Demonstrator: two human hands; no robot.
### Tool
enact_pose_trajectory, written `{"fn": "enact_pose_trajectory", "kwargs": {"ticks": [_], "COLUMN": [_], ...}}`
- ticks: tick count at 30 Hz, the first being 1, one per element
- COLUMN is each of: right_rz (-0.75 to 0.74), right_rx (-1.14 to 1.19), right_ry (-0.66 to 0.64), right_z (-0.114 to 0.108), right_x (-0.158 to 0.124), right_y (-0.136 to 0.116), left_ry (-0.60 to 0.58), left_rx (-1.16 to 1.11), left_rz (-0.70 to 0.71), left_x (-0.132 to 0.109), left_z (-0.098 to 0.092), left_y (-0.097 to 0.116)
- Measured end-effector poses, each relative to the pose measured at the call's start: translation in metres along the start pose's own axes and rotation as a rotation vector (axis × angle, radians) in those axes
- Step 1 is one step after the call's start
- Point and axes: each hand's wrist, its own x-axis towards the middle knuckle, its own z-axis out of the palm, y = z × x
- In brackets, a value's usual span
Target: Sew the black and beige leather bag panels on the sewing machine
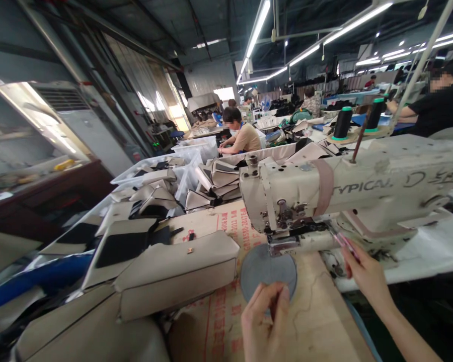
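Note:
My left hand pinches the near edge of a round grey fabric piece that lies on the cardboard-covered table under the head of a cream sewing machine. My right hand reaches up to the machine's underside, its fingers closed on a thin pink tool next to the presser foot area. The disc's far edge sits below the needle.
A beige bag lies left of the disc, with stacks of beige and black bag parts in bins behind. Black thread cones stand on the machine's far side. Other people sit at work further back.

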Motion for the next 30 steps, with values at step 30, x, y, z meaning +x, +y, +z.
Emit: {"fn": "enact_pose_trajectory", "kwargs": {"ticks": [30], "right_rz": [0.101], "right_rx": [0.454], "right_ry": [-0.677], "right_z": [0.077], "right_x": [-0.097], "right_y": [-0.109], "left_ry": [-0.120], "left_rx": [-0.264], "left_rz": [-0.230], "left_x": [0.009], "left_z": [-0.019], "left_y": [-0.033]}}
